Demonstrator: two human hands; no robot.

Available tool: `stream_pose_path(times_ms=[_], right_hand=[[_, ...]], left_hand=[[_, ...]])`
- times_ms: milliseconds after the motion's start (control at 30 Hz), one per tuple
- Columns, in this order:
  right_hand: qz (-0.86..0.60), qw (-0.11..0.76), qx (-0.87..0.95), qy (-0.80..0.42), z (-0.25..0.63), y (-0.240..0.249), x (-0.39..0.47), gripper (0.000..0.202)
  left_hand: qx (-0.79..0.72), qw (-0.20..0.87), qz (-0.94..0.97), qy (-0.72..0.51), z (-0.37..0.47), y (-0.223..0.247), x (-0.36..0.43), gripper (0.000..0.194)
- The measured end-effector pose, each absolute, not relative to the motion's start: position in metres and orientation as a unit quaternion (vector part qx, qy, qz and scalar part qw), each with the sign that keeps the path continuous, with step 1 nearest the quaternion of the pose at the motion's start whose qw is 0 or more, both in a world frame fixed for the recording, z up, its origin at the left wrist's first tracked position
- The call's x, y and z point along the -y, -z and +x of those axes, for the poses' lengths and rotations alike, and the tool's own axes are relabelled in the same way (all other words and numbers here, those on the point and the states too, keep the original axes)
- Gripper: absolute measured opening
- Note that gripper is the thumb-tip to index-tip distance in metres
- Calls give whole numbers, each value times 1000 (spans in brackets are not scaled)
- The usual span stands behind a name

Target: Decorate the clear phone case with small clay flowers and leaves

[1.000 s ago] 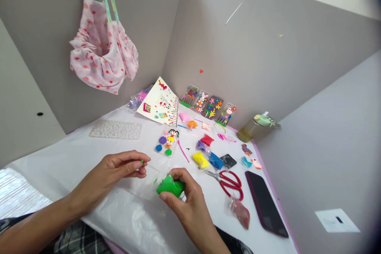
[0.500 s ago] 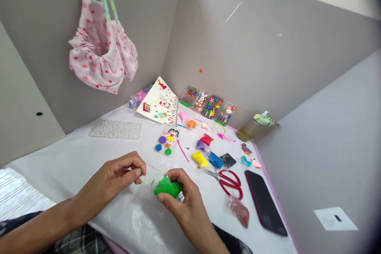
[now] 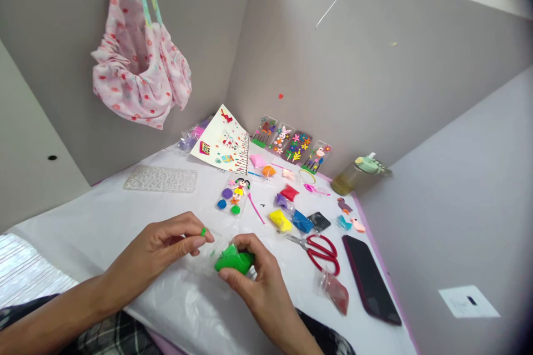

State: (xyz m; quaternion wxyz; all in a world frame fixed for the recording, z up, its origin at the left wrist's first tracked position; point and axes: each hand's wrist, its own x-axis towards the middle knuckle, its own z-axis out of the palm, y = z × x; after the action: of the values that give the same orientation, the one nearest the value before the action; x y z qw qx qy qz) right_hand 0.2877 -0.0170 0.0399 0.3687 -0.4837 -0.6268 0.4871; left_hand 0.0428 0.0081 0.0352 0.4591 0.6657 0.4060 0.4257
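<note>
Between the thumb and fingers of my left hand (image 3: 175,241) is a tiny piece of green clay (image 3: 203,232). My right hand (image 3: 260,277) grips a lump of green clay (image 3: 234,260) in a clear plastic bag (image 3: 204,258), whose loose end reaches towards my left fingers. Just beyond my hands lies a clear phone case (image 3: 230,194) bearing a clay girl figure (image 3: 239,188) and blue, purple and green clay rounds. A thin pink strip (image 3: 255,208) rests beside that case.
Red-handled scissors (image 3: 320,252), a dark phone (image 3: 370,280) and a brownish-red clay packet (image 3: 335,293) lie on the right. Yellow (image 3: 280,221) and blue (image 3: 302,223) packets sit mid-table. Decorated cases (image 3: 293,147), a drawing (image 3: 222,141) and a bottle (image 3: 353,175) stand at the back.
My left hand has moved slightly right, nearer the bag, and more of the tiny green piece shows at its fingertips. My right hand keeps its grip on the bagged clay.
</note>
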Motion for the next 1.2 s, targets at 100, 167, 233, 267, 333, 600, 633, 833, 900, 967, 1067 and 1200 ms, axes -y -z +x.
stream_pose_path(times_ms=[100,167,233,267,333,600,633,833,900,967,1067,1200], right_hand=[[-478,370,631,-486,288,-39,17,25],[-477,370,631,-487,288,-38,17,25],[-476,371,630,-489,288,-38,17,25],[-474,372,630,-490,288,-38,17,26],[-472,375,629,-491,288,-39,17,26],[-468,369,625,-504,287,-42,18,26],[-468,369,626,-503,287,-42,19,25],[-472,370,624,-501,287,-41,20,25],[-472,369,626,-500,286,-42,20,24],[-472,364,632,-496,286,-42,20,25],[-470,356,644,-488,286,-43,21,27],[-467,347,658,-479,287,-42,22,26]], left_hand=[[-407,442,683,-417,39,-32,-7,30],[-404,431,699,-404,36,-29,-4,29],[-406,424,708,-393,36,-26,-2,30],[-411,422,706,-393,37,-25,0,32],[-428,418,695,-400,39,-23,2,33],[-397,412,715,-402,34,-16,-3,32],[-397,410,714,-406,34,-16,-4,31],[-411,403,694,-433,43,-27,5,33],[-415,405,702,-414,43,-31,8,37],[-411,402,721,-386,41,-32,9,39],[-386,385,767,-339,37,-29,6,38],[-351,354,813,-300,35,-25,1,35]])
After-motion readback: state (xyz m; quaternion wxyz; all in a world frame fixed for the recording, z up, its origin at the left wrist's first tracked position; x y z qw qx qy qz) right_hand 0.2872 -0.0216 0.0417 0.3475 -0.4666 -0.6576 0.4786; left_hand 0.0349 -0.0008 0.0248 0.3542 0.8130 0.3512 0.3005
